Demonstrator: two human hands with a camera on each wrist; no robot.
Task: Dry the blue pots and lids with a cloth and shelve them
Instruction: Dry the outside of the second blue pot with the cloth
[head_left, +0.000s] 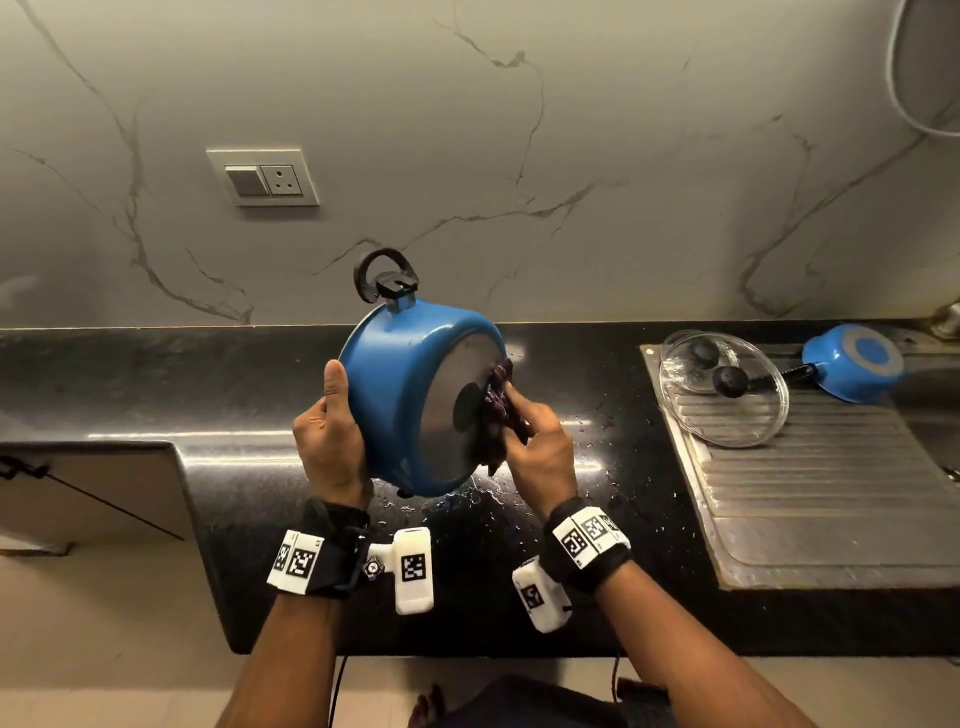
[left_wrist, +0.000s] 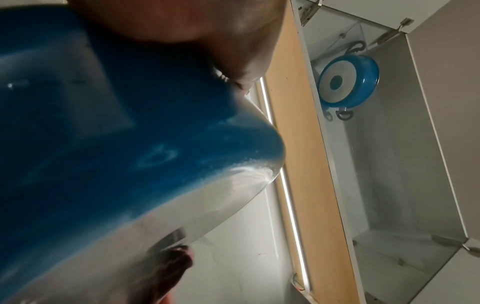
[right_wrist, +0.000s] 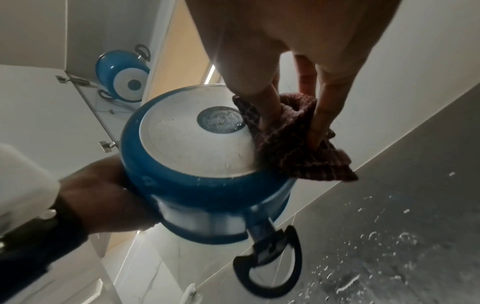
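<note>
A blue pot (head_left: 400, 384) with black loop handles is held tilted above the black counter, its grey base turned toward me. My left hand (head_left: 327, 431) grips its left wall, thumb up over the side. My right hand (head_left: 535, 441) pinches a dark maroon cloth (head_left: 496, 410) against the right part of the base. The right wrist view shows the pot base (right_wrist: 194, 139) and the cloth (right_wrist: 293, 144) bunched round my fingers. Close up in the left wrist view is the pot wall (left_wrist: 116, 144). Another blue pot (left_wrist: 348, 82) sits upside down on the cabinet shelf above.
On the steel drainboard (head_left: 810, 499) at the right lie two glass lids (head_left: 727, 395) with black knobs and a small blue saucepan (head_left: 857, 364), upside down. Water drops spot the counter (head_left: 597, 483) under the pot. A cabinet door (head_left: 88, 483) stands open at the left.
</note>
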